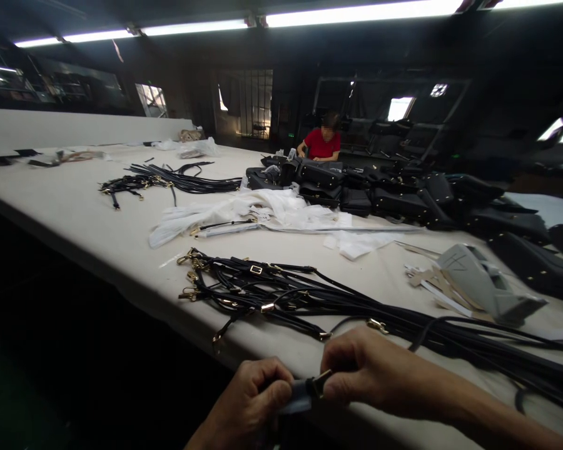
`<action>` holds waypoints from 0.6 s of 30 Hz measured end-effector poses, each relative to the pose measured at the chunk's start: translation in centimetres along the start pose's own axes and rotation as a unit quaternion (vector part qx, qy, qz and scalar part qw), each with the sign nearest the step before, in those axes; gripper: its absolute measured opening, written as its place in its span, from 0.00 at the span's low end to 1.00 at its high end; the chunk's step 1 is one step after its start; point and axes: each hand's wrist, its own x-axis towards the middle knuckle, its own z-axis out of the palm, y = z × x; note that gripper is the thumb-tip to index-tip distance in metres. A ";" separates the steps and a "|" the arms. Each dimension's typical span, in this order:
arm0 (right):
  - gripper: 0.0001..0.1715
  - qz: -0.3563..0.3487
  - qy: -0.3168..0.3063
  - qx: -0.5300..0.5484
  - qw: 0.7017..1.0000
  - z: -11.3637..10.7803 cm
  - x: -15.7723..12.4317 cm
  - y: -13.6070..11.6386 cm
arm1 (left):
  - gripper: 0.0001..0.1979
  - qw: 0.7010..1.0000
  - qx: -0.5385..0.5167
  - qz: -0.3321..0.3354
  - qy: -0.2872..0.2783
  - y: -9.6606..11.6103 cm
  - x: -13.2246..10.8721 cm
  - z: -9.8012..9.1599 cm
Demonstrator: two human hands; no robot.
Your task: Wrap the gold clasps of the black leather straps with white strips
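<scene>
My left hand (253, 400) and my right hand (366, 372) meet at the bottom centre, both pinched on one black strap end (303, 394) with a gold metal buckle (319, 382) on it. The left fingers curl round the strap; the right thumb and forefinger press on the buckle. Just beyond my hands, a heap of black straps with gold clasps (263, 294) lies on the long pale table (75, 206), trailing off to the right.
White wrapping paper (272, 212) is spread mid-table. Black bags (380, 197) are piled at the far right. A grey tool (483, 284) rests on cardboard pieces at right. More straps (169, 181) lie farther left. A person in a red shirt (323, 145) sits at the far side.
</scene>
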 end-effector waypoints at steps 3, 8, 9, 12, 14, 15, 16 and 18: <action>0.07 -0.016 0.018 -0.074 0.997 1.2 0.6 -0.1 | 0.23 0.998 -0.056 -0.029 -0.008 0.0 0.2 0.7; 0.10 -0.025 0.030 -0.093 0.995 0.5 0.5 -0.6 | 0.23 0.996 -0.087 0.012 0.006 -0.2 -0.2 0.2; 0.10 -0.026 0.025 -0.087 0.996 0.3 0.5 -0.5 | 0.21 0.997 -0.068 0.020 0.021 -0.1 -0.4 0.2; 0.11 -0.031 0.050 -0.128 0.990 0.8 0.8 0.0 | 0.11 0.995 0.050 0.047 0.077 0.7 -0.7 0.8; 0.10 -0.043 0.080 -0.191 0.977 1.8 1.2 0.4 | 0.08 0.984 0.123 0.089 0.089 1.3 -0.7 1.5; 0.10 -0.053 0.094 -0.217 0.970 2.3 1.4 0.4 | 0.09 0.981 0.141 0.105 0.087 1.5 -0.6 1.8; 0.10 -0.063 0.101 -0.229 0.966 2.7 1.5 0.5 | 0.09 0.980 0.144 0.110 0.088 1.6 -0.5 1.9; 0.10 -0.073 0.087 -0.204 0.972 2.5 1.4 0.5 | 0.11 0.984 0.105 0.093 0.106 1.5 -0.5 1.6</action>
